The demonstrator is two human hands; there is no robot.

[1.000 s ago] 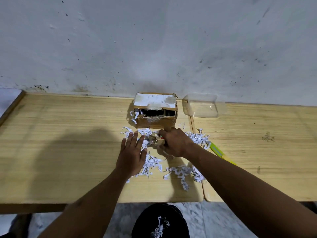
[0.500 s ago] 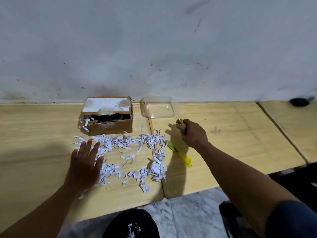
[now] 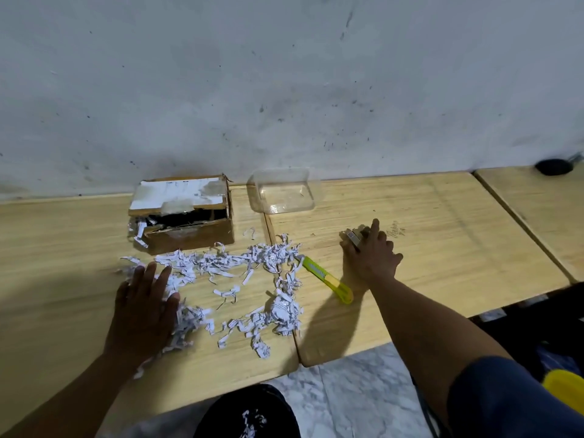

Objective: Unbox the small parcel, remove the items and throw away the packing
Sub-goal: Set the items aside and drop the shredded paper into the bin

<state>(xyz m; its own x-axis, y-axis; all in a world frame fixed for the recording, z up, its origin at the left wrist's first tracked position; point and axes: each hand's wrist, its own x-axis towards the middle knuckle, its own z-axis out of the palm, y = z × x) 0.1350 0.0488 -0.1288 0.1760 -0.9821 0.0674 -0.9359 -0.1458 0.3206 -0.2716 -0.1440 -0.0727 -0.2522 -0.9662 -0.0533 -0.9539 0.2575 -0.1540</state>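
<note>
A small brown cardboard box [image 3: 189,232] with a torn white label stands open at the back of the wooden table [image 3: 63,248], against the wall. White shredded paper [image 3: 246,279] is strewn in front of it. My left hand [image 3: 143,308] lies flat, fingers spread, on the left edge of the shreds. My right hand [image 3: 371,257] is on the right table and rests on a small pale boxed item [image 3: 354,237], fingers over it; the item touches the table.
A yellow box cutter [image 3: 328,279] lies between the shreds and my right hand. A clear plastic container [image 3: 282,192] stands by the wall. A black bin [image 3: 249,415] holding some shreds sits on the floor below the table edge. A dark object [image 3: 553,166] lies far right.
My right hand carried the small item from the shreds rightwards onto the right table and lowered it to the surface. My left hand stayed flat on the shreds. The view turned right.
</note>
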